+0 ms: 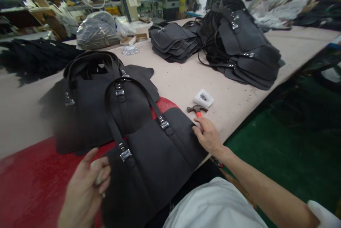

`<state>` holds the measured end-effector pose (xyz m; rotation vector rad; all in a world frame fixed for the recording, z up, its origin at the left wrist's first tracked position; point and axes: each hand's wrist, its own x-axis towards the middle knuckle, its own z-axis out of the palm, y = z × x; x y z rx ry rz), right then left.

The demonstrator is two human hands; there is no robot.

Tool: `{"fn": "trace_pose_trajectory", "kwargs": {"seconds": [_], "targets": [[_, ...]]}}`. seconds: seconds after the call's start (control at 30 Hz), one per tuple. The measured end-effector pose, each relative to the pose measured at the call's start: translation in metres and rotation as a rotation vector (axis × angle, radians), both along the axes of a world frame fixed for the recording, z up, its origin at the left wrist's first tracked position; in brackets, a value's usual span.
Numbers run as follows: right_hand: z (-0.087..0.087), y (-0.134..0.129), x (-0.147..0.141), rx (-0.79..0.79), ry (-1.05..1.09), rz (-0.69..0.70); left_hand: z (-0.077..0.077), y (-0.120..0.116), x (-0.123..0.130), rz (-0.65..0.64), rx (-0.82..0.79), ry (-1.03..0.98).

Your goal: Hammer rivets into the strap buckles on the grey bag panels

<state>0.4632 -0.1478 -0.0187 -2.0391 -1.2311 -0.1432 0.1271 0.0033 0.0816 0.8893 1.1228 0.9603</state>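
A black bag panel (157, 153) with a looped handle (113, 128) and two silver buckles lies in front of me, partly on a red mat (34, 181). At its right edge, my right hand (209, 135) is closed around the orange grip of a claw hammer (197, 109), whose head rests on the table. My left hand (89, 181) is at the panel's left side with its fingers curled. Something pale shows between those fingers, too unclear to name. Behind the panel lies a stack of similar black panels (87, 110) with handles.
Right of the hammer head is a small white tray (203, 98) holding tiny dark pieces. Farther back are a pile of black flaps (176, 39), a tall heap of handled panels (245, 39) and a clear plastic bag (97, 30). The table edge runs along my right; another person stands beyond.
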Motion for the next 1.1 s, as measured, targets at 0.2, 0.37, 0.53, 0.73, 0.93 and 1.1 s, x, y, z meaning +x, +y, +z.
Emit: {"fn": "trace_pose_trajectory", "kwargs": {"seconds": [0.2,0.37,0.53,0.73,0.93,1.1], "targets": [[-0.012,-0.022,0.047,-0.261,0.042,-0.203,-0.029,-0.012,0.125,-0.321,0.055,-0.275],[0.003,-0.019,0.048,-0.598,0.133,-0.174,-0.069,0.001,0.186,-0.302,0.254,-0.25],[0.01,-0.014,0.045,-0.621,0.168,-0.114,-0.095,0.007,0.191,-0.165,0.34,-0.258],[0.013,-0.016,0.045,-0.577,0.269,-0.069,-0.099,0.007,0.189,-0.155,0.375,-0.253],[0.013,-0.019,0.058,-0.44,0.62,-0.03,-0.101,0.004,0.188,-0.177,0.485,-0.13],[0.011,-0.026,0.066,-0.363,1.084,0.132,-0.092,-0.012,0.188,-0.247,0.845,0.233]]}}
